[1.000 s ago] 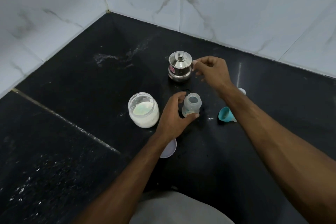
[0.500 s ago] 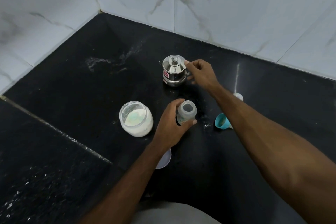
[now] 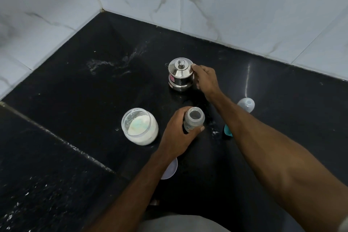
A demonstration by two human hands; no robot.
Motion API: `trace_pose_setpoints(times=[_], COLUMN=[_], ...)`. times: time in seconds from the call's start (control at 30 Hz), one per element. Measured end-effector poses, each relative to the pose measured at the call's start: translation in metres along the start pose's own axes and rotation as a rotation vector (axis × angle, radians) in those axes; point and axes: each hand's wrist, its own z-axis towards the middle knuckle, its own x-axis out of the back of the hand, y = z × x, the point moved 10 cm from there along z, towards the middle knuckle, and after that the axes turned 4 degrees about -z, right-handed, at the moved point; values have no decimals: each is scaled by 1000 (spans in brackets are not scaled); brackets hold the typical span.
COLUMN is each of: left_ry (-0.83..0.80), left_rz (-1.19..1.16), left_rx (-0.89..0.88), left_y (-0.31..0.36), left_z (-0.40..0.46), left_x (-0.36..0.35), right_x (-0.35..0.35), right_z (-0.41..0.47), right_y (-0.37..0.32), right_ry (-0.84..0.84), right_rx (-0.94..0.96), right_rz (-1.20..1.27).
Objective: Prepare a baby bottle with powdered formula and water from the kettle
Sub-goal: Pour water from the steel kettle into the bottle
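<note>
An open, clear baby bottle [image 3: 194,119] stands upright on the black counter [image 3: 94,100], and my left hand [image 3: 178,135] is wrapped around its side. A small steel kettle [image 3: 180,74] with a knobbed lid sits farther back. My right hand [image 3: 206,79] is closed on the kettle's right side, where its handle is hidden by my fingers. To the left of the bottle stands an open glass jar of white formula powder [image 3: 140,126].
A clear bottle cap [image 3: 246,104] and a teal piece [image 3: 227,131] lie right of the bottle, partly behind my right forearm. A white lid [image 3: 170,169] peeks out under my left wrist. Spilled powder dots the counter. Marble walls close the back and left.
My right hand has come down against the kettle's right side and closed there. My left hand keeps its hold on the bottle. The camera view has shifted slightly.
</note>
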Motion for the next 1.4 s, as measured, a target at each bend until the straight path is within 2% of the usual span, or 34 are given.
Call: trace_pose_setpoints(times=[0.13,0.3,0.5,0.7,1.03,1.4], left_ry=[-6,-26,-38,-56,-103,-109], left_rz=[0,9,12,17,9,35], left_rx=[-9,-18,-24,-38,-74,-79], left_y=[0,1,2,1,0,-6], left_z=[0,1,2,4,6,6], left_x=[-1,-3,-3,-3,-1,-3], right_x=[1,10,28,52,99,104], right_z=[-2,-5,-23,-56,-102,-126], right_y=[8,8,-24,-59,-79,-83], right_ry=[30,43,4,-33,23,-50], right_rx=[-23,-12,100,185,199,196], right_rz=[133,168,202,175,119,10])
